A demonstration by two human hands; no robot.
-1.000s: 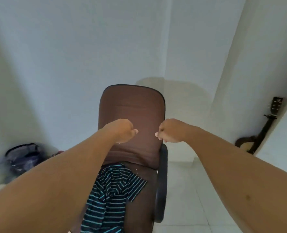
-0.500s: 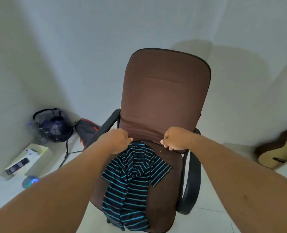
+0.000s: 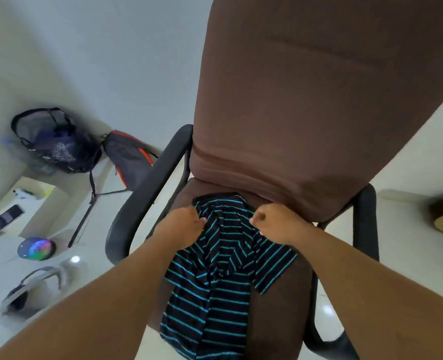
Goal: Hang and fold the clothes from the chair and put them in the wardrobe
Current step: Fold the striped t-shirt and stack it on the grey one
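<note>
One striped shirt [image 3: 223, 268], two hands

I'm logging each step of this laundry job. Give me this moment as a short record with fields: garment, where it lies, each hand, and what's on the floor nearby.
garment: striped shirt, black with turquoise stripes
location: crumpled on the seat of the brown office chair
left hand: closed at the shirt's upper edge
right hand: closed at the shirt's upper edge
grip: not clear whether cloth is pinched
floor, left: dark backpack, grey and orange bag
</note>
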